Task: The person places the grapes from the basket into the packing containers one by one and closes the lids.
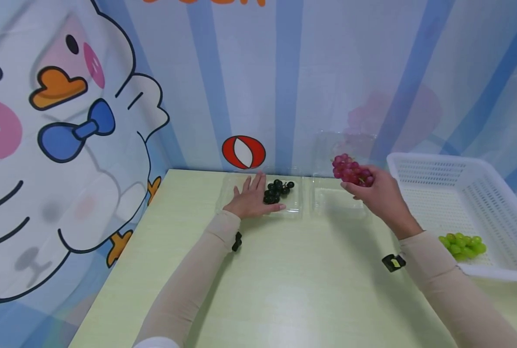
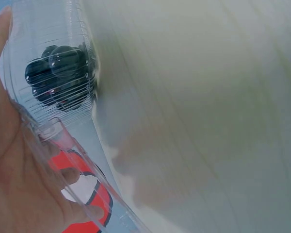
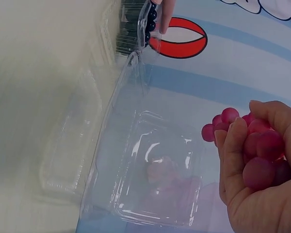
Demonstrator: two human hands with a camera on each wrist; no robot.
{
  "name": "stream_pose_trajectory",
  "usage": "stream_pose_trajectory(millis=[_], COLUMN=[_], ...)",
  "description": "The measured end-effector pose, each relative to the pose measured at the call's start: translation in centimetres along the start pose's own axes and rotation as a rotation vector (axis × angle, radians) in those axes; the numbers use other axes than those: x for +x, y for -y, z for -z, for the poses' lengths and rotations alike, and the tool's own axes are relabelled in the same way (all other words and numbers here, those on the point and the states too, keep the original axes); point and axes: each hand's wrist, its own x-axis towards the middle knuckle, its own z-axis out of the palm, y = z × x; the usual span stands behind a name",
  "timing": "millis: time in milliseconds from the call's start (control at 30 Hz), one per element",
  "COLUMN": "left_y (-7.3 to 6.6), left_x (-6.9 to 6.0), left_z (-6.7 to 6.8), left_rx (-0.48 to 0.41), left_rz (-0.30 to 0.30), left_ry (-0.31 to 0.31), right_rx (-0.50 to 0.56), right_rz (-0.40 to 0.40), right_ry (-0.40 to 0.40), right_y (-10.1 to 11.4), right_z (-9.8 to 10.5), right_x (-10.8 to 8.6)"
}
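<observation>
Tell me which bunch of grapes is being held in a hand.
The pinkish-red bunch, gripped in the right hand. The black bunch lies in a clear plastic box and the green bunch in the white basket; no hand grips either.

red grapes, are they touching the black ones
Apart: the head view shows a plain gap, the black grapes lying in a clear container and the red grapes farther right.

Round, pinkish-red grapes (image 1: 348, 169) in a bunch are held up over an open clear plastic box (image 1: 340, 207), and just left of that box, glossy black grapes (image 1: 275, 191) lie inside a second clear box (image 1: 294, 207).
</observation>
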Motion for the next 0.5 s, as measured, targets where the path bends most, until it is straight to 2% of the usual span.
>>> stream_pose_trajectory(millis=[300,500], left_y=[0.0,0.1], left_x=[0.1,0.2], left_z=[0.1,-0.1], left_rx=[0.021,0.027], left_rz=[0.005,0.006], left_ry=[0.008,0.006], right_rx=[0.051,0.049], right_rz=[0.01,-0.025], right_ry=[-0.021,-0.022], right_y=[-0.4,-0.4], right_z=[-1.6,-2.7], right_x=[0.3,0.5])
